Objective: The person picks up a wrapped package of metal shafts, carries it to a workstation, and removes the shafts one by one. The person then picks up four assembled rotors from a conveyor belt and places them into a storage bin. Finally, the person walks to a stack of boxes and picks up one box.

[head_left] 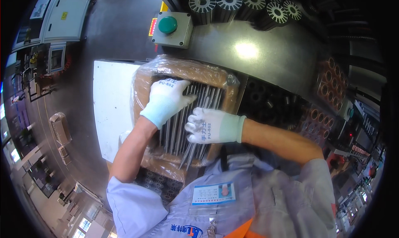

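Both my hands wear white gloves with pale blue cuffs, over a cardboard box lined with clear plastic. Long, slim metal shafts lie side by side inside it. My left hand reaches over the shafts' far end, thumb and forefinger apart with shafts showing in the gap; its other fingertips are partly hidden. Closer to me, my right hand is closed, its fingers curled round a few metal shafts. Their ends stick out below the hand, tilted toward my body.
A green push button on a grey box stands beyond the carton. Slotted metal cores are grouped at the far right of the metal table. Trays of copper-coloured rings are on the right. A white panel borders the carton's left.
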Motion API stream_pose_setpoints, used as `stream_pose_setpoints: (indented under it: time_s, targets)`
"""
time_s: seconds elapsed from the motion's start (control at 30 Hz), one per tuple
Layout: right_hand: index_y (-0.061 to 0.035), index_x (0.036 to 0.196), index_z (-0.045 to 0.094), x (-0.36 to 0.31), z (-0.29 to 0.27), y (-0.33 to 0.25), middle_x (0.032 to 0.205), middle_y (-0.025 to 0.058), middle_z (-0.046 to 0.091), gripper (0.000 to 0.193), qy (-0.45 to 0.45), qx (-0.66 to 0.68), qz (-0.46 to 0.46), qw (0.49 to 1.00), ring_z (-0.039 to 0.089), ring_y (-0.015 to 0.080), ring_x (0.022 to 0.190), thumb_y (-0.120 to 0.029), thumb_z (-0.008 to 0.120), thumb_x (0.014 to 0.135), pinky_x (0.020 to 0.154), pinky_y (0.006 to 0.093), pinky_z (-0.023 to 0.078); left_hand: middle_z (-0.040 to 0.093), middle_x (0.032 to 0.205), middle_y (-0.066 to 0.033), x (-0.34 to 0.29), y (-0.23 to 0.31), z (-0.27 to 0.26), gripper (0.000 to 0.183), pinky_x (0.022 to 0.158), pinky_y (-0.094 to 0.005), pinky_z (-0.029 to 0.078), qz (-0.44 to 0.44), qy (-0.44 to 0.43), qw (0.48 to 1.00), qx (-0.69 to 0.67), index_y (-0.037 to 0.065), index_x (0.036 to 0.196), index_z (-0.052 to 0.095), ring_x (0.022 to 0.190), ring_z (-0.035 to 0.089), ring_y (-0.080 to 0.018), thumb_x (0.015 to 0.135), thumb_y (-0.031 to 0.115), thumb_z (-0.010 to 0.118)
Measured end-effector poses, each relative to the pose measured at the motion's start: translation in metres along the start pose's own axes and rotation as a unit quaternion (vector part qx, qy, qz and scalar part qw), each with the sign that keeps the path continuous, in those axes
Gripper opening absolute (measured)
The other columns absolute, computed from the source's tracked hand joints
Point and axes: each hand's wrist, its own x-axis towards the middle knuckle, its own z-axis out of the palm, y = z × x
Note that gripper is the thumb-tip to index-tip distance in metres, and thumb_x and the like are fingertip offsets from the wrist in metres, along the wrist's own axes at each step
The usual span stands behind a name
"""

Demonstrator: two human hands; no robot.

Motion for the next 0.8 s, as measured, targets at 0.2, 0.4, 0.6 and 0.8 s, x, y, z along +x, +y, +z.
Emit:
stream_pose_setpoints:
  time_s: [0.2,0.4,0.6,0.8]
  targets:
    - [-0.0208,0.078,0.047,-0.006,0.006,0.001,0.081,-0.0016,0.038,0.007,-0.032,0.098,0.052,0.993,0.046,0.0141,0.077,-0.020,0.053,0.082,0.070,0.0281,0.039,0.072,0.094,-0.0165,-0.004,-0.003,0.001,0.040,0.079,-0.0394,0.053,0.011,0.018,0.999,-0.038,0.008,0.112,0.070,0.087,0.070,-0.0319,0.082,0.033,0.071]
    - [-0.0207,0.075,0.050,-0.009,-0.015,0.003,0.081,-0.0018,0.042,0.010,-0.061,0.060,0.069,0.994,0.047,0.0158,0.083,-0.023,0.054,0.083,0.081,0.0304,0.039,0.070,0.090,-0.0143,-0.012,-0.006,-0.003,0.032,0.076,-0.0378,0.053,-0.018,0.034,0.998,-0.041,0.011,0.111,0.071,0.084,0.068,-0.0291,0.083,0.025,0.071]
    - [-0.0226,0.074,0.052,-0.028,0.069,0.004,0.079,-0.0012,0.045,0.011,0.087,0.665,0.132,0.729,0.050,0.0176,0.086,-0.025,0.054,0.084,0.094,0.0354,0.038,0.067,0.084,-0.0115,-0.003,0.007,0.005,0.030,0.069,-0.0403,0.050,0.037,0.041,0.995,0.082,0.013,0.103,0.071,0.077,0.067,-0.0291,0.084,0.036,0.068]
    - [-0.0244,0.075,0.048,-0.027,0.067,-0.008,0.078,-0.0014,0.043,0.011,0.162,0.768,0.186,0.591,0.048,0.0171,0.085,-0.024,0.052,0.085,0.098,0.0358,0.037,0.069,0.083,-0.0104,0.002,0.014,0.015,0.028,0.072,-0.0439,0.049,0.046,0.005,0.990,0.135,0.011,0.103,0.069,0.078,0.068,-0.0296,0.087,0.033,0.063]
